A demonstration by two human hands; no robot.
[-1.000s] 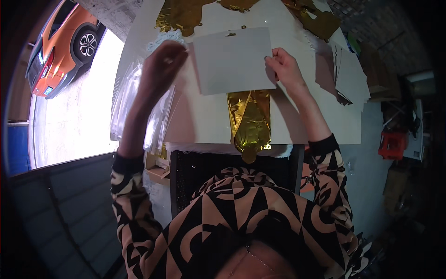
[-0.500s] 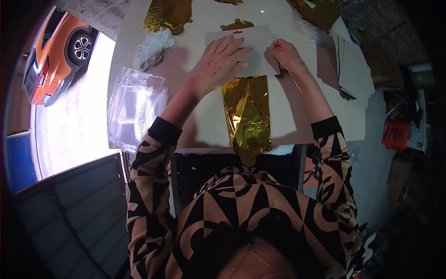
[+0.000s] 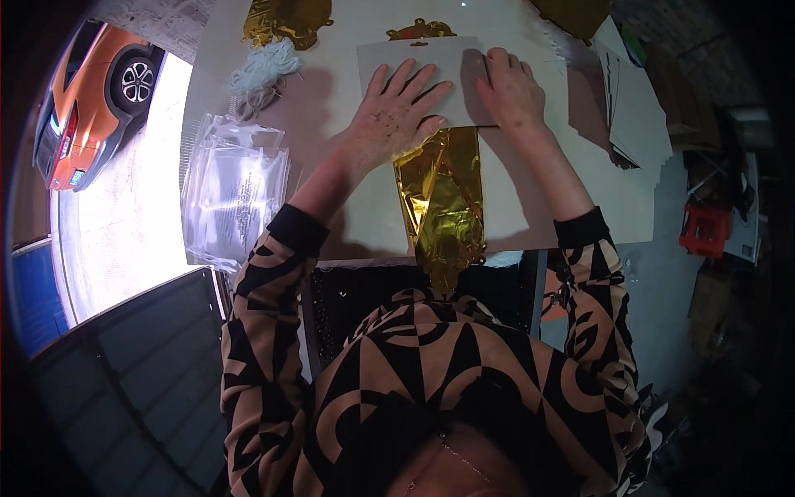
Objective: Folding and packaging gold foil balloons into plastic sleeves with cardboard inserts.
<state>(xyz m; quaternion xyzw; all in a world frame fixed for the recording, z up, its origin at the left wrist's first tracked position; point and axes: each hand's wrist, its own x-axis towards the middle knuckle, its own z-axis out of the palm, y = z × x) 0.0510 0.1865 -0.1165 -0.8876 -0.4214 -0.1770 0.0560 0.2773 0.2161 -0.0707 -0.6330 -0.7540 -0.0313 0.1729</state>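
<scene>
A pale grey card (image 3: 458, 103) with a small hanging slot near its far edge lies on a flat strip of gold foil (image 3: 445, 195), which looks like an uninflated foil balloon. The foil shows beyond the card's far edge, and its near end hangs over the table's front edge. My left hand (image 3: 396, 109) is spread flat on the card's left half, fingers pointing away from me. On the card's right edge rests my right hand (image 3: 515, 93), with its fingers stretched forward and thumb out to the side. Neither hand grips anything.
Clear plastic bags (image 3: 236, 195) are stacked on the table (image 3: 352, 211) at left. A bundle of pale string (image 3: 265, 68) lies behind them. More gold foil (image 3: 286, 23) sits at the far left, with another foil piece (image 3: 575, 16) far right. Cards (image 3: 642, 120) lie at the right.
My right hand has gone from pinching the card's right edge to lying over it with fingers extended. The left hand's fingers have spread wider on the card.
</scene>
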